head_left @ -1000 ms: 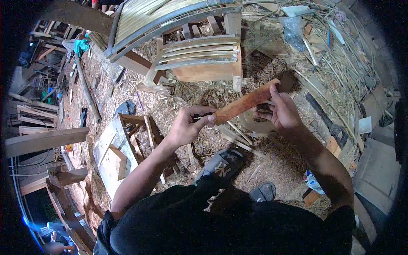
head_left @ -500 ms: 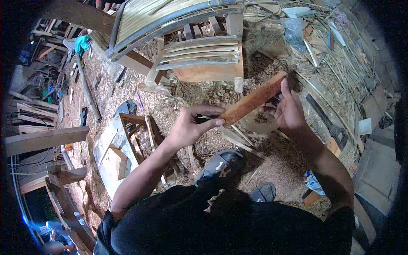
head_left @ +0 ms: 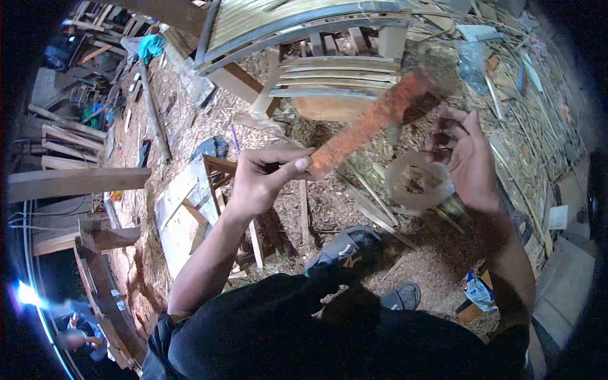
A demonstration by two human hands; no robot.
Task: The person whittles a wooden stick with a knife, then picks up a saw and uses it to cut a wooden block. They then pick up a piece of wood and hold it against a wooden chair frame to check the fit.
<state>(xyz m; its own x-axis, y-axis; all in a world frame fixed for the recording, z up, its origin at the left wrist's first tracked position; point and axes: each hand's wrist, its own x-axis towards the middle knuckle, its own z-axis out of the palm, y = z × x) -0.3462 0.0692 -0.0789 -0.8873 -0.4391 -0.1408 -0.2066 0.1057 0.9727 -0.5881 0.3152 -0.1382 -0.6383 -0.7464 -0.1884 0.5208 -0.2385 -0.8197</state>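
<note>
My left hand (head_left: 263,180) pinches the lower end of a flat reddish-brown strip (head_left: 370,123), apparently wood, between thumb and fingers. The strip slants up to the right, its far end blurred and free of my other hand. My right hand (head_left: 468,161) is to the right, palm turned inward and fingers loosely curled. Against its lower fingers is a translucent ring, like a roll of clear tape (head_left: 396,190); just how the fingers grip it is partly hidden.
A slatted wooden piece (head_left: 342,76) stands ahead beside a larger slatted frame (head_left: 304,28). A pale board (head_left: 183,212) with wood pieces lies left. Thin strips (head_left: 532,114) pile up at right. Sandals (head_left: 348,250) stand on shavings. Another person (head_left: 82,339) is at lower left near a bright light.
My right hand has come off the strip's upper end and moved right. The ring beside it now shows rounder. The strip stays in my left hand; the view has shifted slightly.
</note>
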